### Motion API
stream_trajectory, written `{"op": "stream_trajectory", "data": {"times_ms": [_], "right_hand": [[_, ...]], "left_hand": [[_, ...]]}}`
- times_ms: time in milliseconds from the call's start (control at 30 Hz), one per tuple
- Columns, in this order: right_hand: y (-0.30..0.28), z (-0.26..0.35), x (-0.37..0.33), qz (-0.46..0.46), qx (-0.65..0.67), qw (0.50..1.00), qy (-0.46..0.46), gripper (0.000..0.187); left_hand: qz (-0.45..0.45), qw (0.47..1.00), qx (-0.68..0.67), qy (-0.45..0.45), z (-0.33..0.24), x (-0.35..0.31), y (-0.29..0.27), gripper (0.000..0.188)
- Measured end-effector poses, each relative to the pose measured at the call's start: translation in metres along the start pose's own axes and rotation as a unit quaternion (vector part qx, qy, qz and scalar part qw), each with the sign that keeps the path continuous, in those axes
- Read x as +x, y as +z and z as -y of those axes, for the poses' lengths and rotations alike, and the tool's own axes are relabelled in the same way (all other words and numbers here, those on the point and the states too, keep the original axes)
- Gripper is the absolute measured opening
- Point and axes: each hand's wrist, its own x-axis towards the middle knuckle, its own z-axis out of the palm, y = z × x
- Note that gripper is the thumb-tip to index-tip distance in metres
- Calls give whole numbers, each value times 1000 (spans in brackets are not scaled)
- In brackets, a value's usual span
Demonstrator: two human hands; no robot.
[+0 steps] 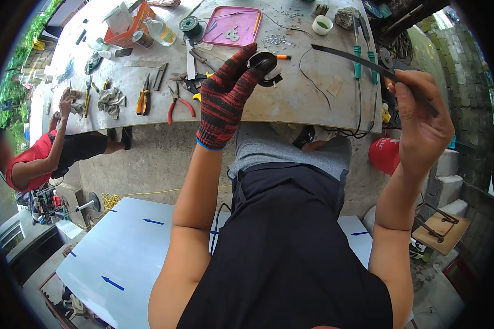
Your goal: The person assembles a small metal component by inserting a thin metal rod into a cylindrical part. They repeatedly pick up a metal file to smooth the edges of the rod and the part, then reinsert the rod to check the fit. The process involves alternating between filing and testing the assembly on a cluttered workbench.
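Note:
My left hand (226, 101) wears a red and black knit glove with a blue cuff edge. Its fingers and thumb pinch a small round piece (265, 64), dark in the middle with a silvery rim, raised over the table's near part. My bare right hand (424, 112) grips the wide end of a long dark flat metal strip (357, 59). The strip slants up to the left, its narrow end pointing toward the round piece but apart from it. I cannot tell whether the strip is a file.
Left on the metal-topped table (142, 126) are orange-handled pliers (144, 97) and red-handled pliers (177, 103). Further back are a solder spool (190, 26) and pink tray (225, 41). Green-handled soldering irons (357, 61) trail cords at right. Someone in red (35, 159) works at far left.

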Motion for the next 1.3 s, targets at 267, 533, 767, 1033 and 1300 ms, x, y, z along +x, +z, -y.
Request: {"op": "stream_trajectory", "data": {"times_ms": [267, 533, 767, 1033, 1300], "right_hand": [[9, -51, 1, -45, -15, 989, 142, 22], [31, -104, -5, -35, 35, 972, 228, 24], [61, -146, -1, 17, 23, 962, 270, 24], [93, -172, 18, 74, -2, 960, 270, 26], [94, -182, 21, 62, -4, 960, 272, 26]], "left_hand": [[-18, 996, 15, -82, 20, -12, -20, 50], [-107, 976, 33, -188, 45, -69, -63, 51], [-222, 949, 96, -201, 62, -99, -99, 53], [-290, 926, 131, -202, 57, -101, -114, 51], [-284, 922, 160, -210, 53, -91, -115, 51]]}}
